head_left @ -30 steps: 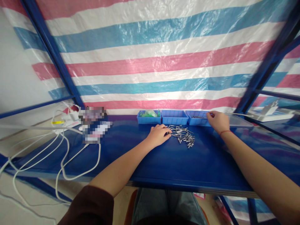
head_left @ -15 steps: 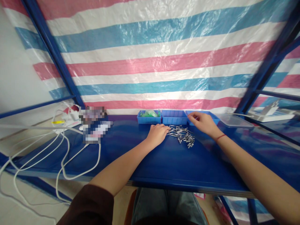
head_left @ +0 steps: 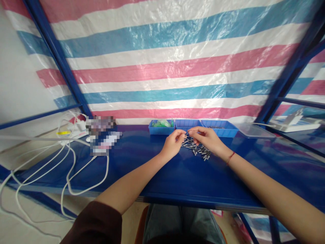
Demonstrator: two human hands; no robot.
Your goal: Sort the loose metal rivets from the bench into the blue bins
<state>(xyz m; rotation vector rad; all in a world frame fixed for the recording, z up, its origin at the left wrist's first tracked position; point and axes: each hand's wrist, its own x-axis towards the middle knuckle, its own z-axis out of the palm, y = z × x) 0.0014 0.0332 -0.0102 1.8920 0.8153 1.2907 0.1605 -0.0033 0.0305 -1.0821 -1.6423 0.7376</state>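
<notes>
A: Which step are you on?
B: Likely close handling: your left hand [head_left: 173,141] and right hand [head_left: 207,138] nearly meet over the metal pins [head_left: 202,149], fingers narrow; I can't tell what they hold.
A: Your next move?
B: Probably a steady pinch. Your pins lie slim, silvery, jumbled on the table [head_left: 177,179] before the middle bin [head_left: 188,124].

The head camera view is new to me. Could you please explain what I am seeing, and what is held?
There is no machine here, only a person's two bare hands. The camera is worn on the head and looks forward and down. On the blue table lies a pile of thin metal pieces. Behind it stand three blue boxes in a row; the left one contains green things. White cables are at the left. The left hand and right hand are close together at the pile, fingers bent; anything held is too small to identify.
</notes>
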